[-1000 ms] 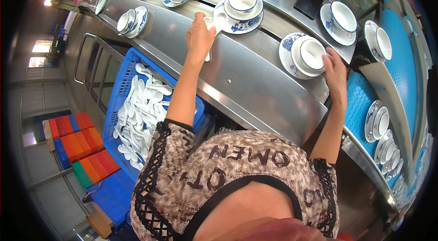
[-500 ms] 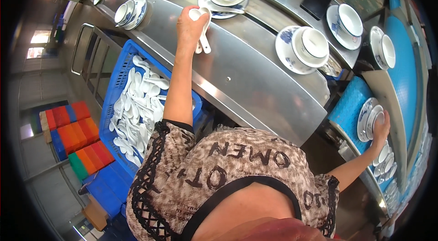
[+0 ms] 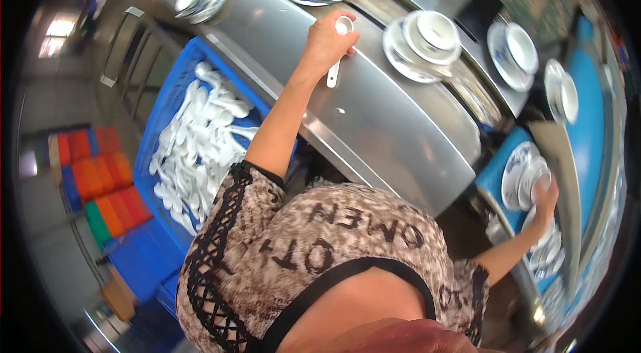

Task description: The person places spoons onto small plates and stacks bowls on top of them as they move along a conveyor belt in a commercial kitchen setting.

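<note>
Left hand [image 3: 326, 42], fingers curled closed around a white ceramic soup spoon [image 3: 337, 49], held over the stainless-steel counter [image 3: 394, 126] near its far edge; the spoon's bowl shows above the fingers, its handle below. Right hand [image 3: 544, 194], reaching down past the counter's right end, closes on a white cup and saucer set [image 3: 524, 176] at the top of a stack in a blue crate [image 3: 494, 179].

Compared with half a second earlier, the left hand has shifted rightward along the counter, toward the nearest cup and saucer [image 3: 424, 39]; the right hand remains at the stack.

Containers: a second blue crate [image 3: 157, 126], below the counter's near edge, holds a loose heap of white spoons [image 3: 193, 146]. Further cup-and-saucer sets [image 3: 524, 52] stand along the counter's far edge.
</note>
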{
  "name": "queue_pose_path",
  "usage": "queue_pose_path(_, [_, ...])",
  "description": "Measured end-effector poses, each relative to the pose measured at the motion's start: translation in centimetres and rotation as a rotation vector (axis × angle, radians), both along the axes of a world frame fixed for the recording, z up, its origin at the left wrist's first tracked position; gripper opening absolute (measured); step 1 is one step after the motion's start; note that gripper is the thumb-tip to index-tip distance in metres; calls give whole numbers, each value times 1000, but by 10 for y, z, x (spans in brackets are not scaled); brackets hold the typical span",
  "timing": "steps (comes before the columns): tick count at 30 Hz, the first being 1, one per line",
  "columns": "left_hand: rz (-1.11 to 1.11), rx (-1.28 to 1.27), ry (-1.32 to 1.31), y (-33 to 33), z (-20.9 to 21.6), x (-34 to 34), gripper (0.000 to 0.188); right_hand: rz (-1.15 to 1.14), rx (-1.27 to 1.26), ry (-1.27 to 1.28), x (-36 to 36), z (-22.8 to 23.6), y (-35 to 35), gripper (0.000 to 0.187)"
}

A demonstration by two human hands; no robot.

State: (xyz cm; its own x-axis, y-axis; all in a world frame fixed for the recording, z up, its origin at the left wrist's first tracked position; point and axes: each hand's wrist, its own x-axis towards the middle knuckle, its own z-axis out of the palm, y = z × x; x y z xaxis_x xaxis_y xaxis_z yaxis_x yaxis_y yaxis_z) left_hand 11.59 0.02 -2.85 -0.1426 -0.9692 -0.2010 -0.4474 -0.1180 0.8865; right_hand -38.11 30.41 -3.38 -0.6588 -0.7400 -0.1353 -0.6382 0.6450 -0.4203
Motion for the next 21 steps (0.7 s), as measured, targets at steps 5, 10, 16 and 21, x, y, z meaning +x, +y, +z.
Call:
queue_pose_path(5, [218, -614, -568, -59, -19, 114, 38, -241, -315, -482, 45, -6, 0, 39])
queue_pose_path(10, [269, -506, -958, -100, -30, 194, 58, 61, -366, -592, 111, -17, -62, 45])
queue_pose_path(16, [60, -496, -928, -76, -17, 183, 61, 185, -324, -575, 156, -15, -135, 39])
queue_pose_path(21, [-108, -552, -957, -21, -10, 167, 50, 175, -510, -94, 121, -2, -104, 33])
